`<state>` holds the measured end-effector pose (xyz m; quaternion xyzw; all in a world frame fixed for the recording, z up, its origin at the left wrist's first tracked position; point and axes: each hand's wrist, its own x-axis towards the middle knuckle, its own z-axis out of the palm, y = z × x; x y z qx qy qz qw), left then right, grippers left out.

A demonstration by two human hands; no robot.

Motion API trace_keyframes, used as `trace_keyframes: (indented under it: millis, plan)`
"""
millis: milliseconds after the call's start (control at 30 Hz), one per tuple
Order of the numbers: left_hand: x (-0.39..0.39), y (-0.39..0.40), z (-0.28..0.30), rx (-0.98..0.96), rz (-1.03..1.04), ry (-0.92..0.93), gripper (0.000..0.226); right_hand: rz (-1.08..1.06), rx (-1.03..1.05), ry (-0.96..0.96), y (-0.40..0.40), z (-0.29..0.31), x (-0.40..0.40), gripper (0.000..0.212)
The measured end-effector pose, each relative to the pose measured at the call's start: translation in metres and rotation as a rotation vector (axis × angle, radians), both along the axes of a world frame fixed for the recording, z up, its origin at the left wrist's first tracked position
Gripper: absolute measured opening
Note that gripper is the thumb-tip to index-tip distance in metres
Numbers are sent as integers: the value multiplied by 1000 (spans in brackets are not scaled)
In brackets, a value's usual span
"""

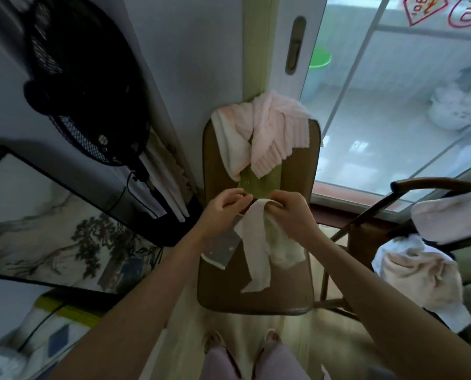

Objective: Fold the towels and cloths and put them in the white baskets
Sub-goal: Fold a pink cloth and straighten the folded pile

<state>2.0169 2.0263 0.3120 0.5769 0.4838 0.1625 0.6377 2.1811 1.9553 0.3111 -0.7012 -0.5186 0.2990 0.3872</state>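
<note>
A thin white cloth (256, 250) hangs above the seat of a brown chair (256, 300). My left hand (224, 208) pinches its upper edge, and my right hand (289, 212) grips the same edge just to the right. A pink towel (278, 133) and a white towel (230, 144) are draped over the chair's backrest, with a green cloth (259, 182) under them. A grey cloth (220, 250) lies on the seat below my left wrist. No white basket is in view.
A black fan (89, 86) stands at the left against the wall. A second chair (410, 212) at the right carries more white towels (421, 272). A glass sliding door (393, 105) is behind the chair. My feet (242, 341) stand just before the seat.
</note>
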Motion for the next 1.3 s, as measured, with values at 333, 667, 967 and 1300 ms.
trace_keyframes:
  millis: [333,667,967,1300]
  plan:
    - [-4,-11,4,362,-11,20,24,-34,-191,139,29,64,4,27]
    - [-26,16,36,350,143,-109,21,74,-281,394,22,93,20,16]
    - [-35,37,31,490,-20,77,35,-95,-23,-61,19,53,34,17]
    - [-33,27,53,351,-30,-55,37,4,20,179,18,66,-1,16]
